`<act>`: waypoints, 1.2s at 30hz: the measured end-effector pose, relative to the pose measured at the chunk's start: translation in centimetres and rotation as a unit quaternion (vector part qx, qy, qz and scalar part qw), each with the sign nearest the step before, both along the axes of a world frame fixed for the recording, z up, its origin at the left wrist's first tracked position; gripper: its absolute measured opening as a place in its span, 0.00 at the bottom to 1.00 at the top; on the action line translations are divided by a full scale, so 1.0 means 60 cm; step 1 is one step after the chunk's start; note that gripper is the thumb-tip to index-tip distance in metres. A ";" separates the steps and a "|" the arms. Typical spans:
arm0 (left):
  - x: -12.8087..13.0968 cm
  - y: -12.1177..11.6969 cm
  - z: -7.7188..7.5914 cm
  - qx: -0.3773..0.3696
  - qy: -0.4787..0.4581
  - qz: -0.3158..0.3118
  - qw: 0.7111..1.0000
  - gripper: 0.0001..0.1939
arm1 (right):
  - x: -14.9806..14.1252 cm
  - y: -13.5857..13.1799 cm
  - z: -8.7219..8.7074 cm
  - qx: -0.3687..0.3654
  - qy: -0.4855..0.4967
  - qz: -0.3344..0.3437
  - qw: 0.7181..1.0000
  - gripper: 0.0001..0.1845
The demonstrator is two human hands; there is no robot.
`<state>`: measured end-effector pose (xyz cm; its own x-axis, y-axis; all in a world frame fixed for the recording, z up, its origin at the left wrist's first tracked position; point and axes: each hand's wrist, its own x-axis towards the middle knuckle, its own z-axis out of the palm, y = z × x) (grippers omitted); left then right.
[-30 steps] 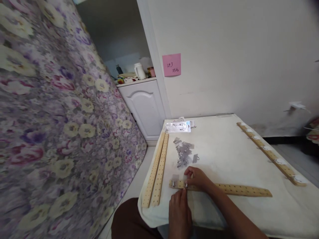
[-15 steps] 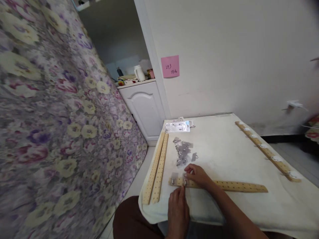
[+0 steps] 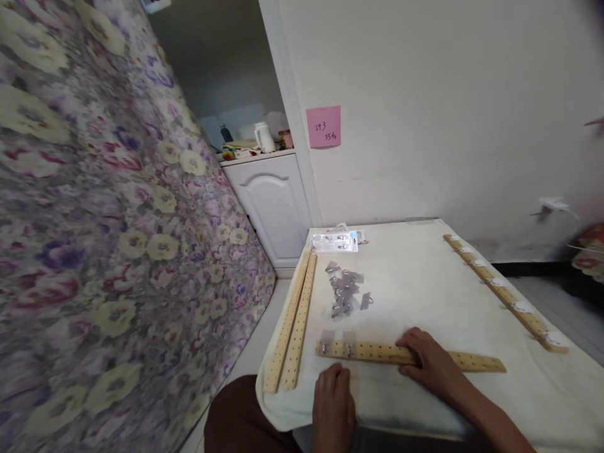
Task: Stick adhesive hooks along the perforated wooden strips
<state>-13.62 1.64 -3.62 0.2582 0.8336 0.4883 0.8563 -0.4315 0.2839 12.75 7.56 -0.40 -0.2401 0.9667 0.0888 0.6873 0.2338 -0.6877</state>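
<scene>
Leftmost, well apart from the strip that serves as landmark, a purple-and-cream floral curtain [image 3: 117, 251] hangs beside a white panelled cabinet door [image 3: 278, 201]. Nearer, to the left of that landmark, a light-brown perforated wooden strip [image 3: 377, 352] lying crosswise on the cream cloth [image 3: 406, 277], two similar pale wooden strips [image 3: 284, 346] [image 3: 296, 352] lie lengthwise side by side, perhaps set there to keep them within reach yet out of the way.

Beyond the landmark's left end sits a clear plastic blister pack [image 3: 333, 241], and between the two, a loose heap of metal hooks on transparent square backings [image 3: 344, 292]. The left hand [image 3: 333, 402] rests just on the near side of the landmark's left part, fingers together, palm down, clamped on nothing visible; it may be waiting close by. Two hooks with clear backings [image 3: 324, 346] [image 3: 348, 347] lie across the landmark's left end, their squares reaching past its far edge. One single hook [image 3: 365, 301] lies beyond it, just beside the heap.

Farther right, the right hand [image 3: 427, 362] is clamped across the landmark, thumb at the near edge, fingers over the far one, probably to steady it. Well right of it, a wooden strip with round white pads [image 3: 503, 292] lies slantwise.
</scene>
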 end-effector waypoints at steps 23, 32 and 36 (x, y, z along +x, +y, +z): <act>-0.006 0.007 -0.007 0.038 0.026 -0.003 0.999 0.22 | -0.062 0.012 -0.009 0.004 -0.006 -0.047 0.999 0.13; -0.004 0.017 -0.069 0.057 0.004 0.042 0.997 0.24 | -0.055 0.109 -0.018 0.012 0.081 -0.118 0.990 0.13; 0.004 0.026 -0.086 0.139 -0.019 0.072 0.987 0.23 | -0.068 0.172 -0.017 -0.008 0.053 -0.157 0.986 0.13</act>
<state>-13.36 3.23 -8.78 0.1237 0.6920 0.7112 0.9052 -0.3724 0.2049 8.64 17.90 -1.43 0.0804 0.9934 0.0821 0.6487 0.0104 -0.7610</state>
